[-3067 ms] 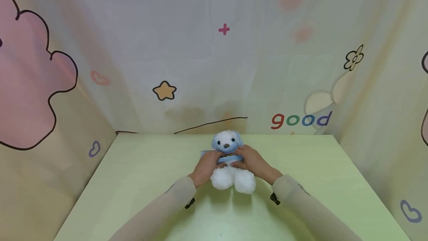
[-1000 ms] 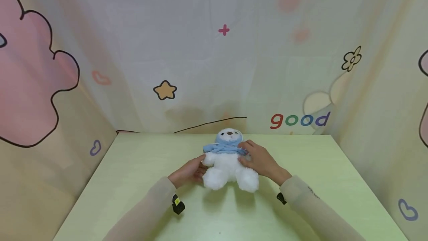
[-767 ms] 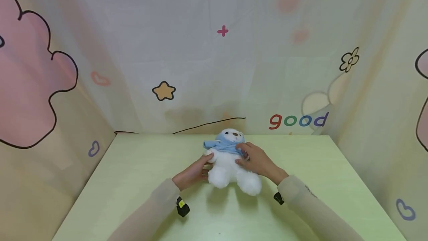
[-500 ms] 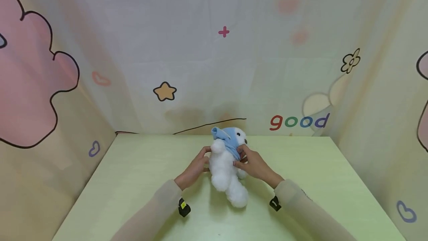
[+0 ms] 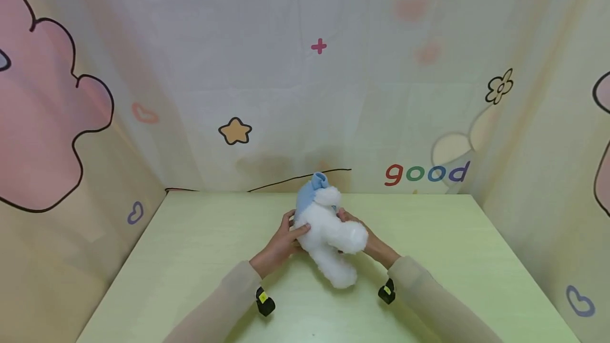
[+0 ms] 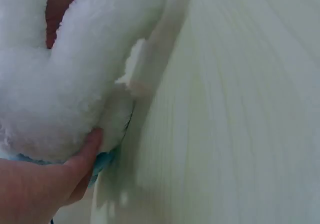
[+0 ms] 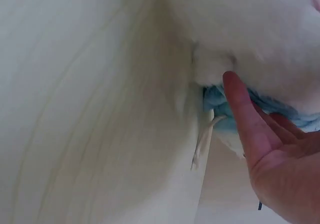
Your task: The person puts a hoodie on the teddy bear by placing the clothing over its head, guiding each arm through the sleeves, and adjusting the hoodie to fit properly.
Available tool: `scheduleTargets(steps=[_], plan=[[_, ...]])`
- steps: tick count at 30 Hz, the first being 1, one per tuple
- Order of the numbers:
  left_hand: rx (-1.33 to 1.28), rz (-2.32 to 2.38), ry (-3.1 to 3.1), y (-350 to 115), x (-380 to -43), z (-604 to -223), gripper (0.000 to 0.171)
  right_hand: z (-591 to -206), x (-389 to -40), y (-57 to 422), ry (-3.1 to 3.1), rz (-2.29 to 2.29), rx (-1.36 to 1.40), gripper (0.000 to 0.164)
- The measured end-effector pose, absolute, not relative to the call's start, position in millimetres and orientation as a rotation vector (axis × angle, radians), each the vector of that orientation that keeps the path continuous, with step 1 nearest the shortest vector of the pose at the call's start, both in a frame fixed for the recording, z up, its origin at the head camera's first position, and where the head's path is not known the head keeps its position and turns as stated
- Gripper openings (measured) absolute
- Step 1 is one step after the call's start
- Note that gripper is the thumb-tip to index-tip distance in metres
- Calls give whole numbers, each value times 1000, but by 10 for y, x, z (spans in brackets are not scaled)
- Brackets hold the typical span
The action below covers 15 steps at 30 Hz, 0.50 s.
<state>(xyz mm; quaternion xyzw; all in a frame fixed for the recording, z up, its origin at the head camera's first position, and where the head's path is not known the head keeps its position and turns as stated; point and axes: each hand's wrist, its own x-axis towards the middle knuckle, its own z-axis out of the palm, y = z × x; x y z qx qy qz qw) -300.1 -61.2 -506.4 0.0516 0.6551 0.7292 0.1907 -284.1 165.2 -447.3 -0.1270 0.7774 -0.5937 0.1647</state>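
A white plush toy point(image 5: 316, 232) in a blue hoodie point(image 5: 305, 202) leans sideways over the table, both legs pointing right and toward me. Its face is turned out of sight in the head view. My left hand point(image 5: 278, 245) grips its left flank, thumb across the white fur. On the far side, my right hand point(image 5: 374, 242) holds the toy and is partly hidden behind a leg. The right wrist view shows my right thumb point(image 7: 239, 101) pressed to the fur beside the hoodie, other fingers behind. A thin drawstring point(image 7: 201, 144) hangs from the hoodie there.
A pale green table point(image 5: 200, 258) lies beneath the toy. Printed curtain point(image 5: 286, 68) closes off the back and both sides, its lower edge meeting the table's far edge. Small black devices point(image 5: 265, 303) sit at the wrists under the sleeves.
The toy has turned from facing me to showing its side and back, legs swinging right. My left hand moved from its front to its flank; my right hand slid behind a leg.
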Motion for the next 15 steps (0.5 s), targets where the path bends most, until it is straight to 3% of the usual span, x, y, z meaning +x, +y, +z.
scheduleTargets(steps=[2,6,11,15], plan=[[146,2049,1933,-614,-2994,-5043,80,-4547,-2899,1660,2240,-1646,-337,59],[144,1975,2181,-642,-2998,-4984,67,-4728,-3006,1699,2548,-1423,-346,54],[221,1674,2604,-662,-2999,-4827,69,-4798,-3045,1690,3006,-1275,-490,75],[416,1517,2679,-674,-2992,-4728,70,-4818,-3039,1741,3182,-1127,-620,48]])
